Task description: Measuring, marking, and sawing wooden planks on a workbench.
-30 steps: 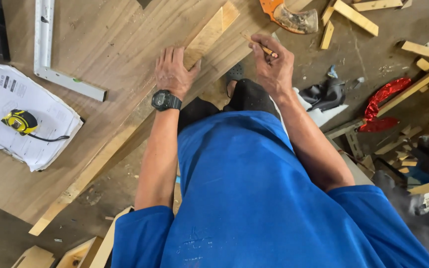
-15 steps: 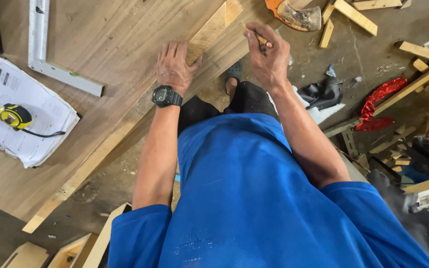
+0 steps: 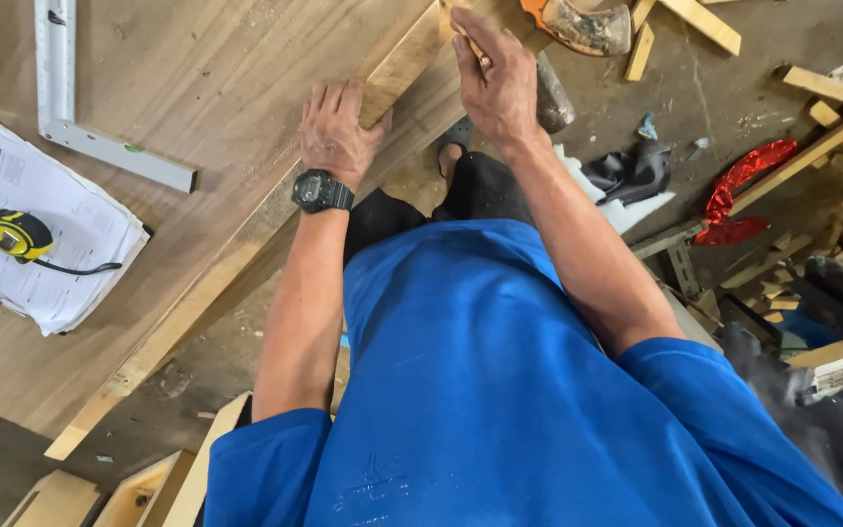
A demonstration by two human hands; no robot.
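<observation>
My left hand (image 3: 336, 132), with a black watch on the wrist, lies palm down on a long light wooden strip (image 3: 246, 239) that runs along the edge of the brown wooden board (image 3: 207, 88). My right hand (image 3: 497, 78) is farther up the same strip, fingers closed on a short pencil (image 3: 473, 47) whose tip sits by the strip's upper end. My blue shirt fills the lower middle of the view.
A metal framing square (image 3: 75, 117) lies on the board at the upper left. A yellow tape measure (image 3: 14, 234) rests on printed paper sheets (image 3: 41, 224). Wood offcuts (image 3: 700, 24), a black cloth (image 3: 626, 171), red foil (image 3: 743, 185) and a dirty orange tool (image 3: 582, 24) litter the floor.
My right hand has slid left along the strip toward its upper end, still gripping the pencil. The left hand stays pressed on the strip. The view has drifted slightly.
</observation>
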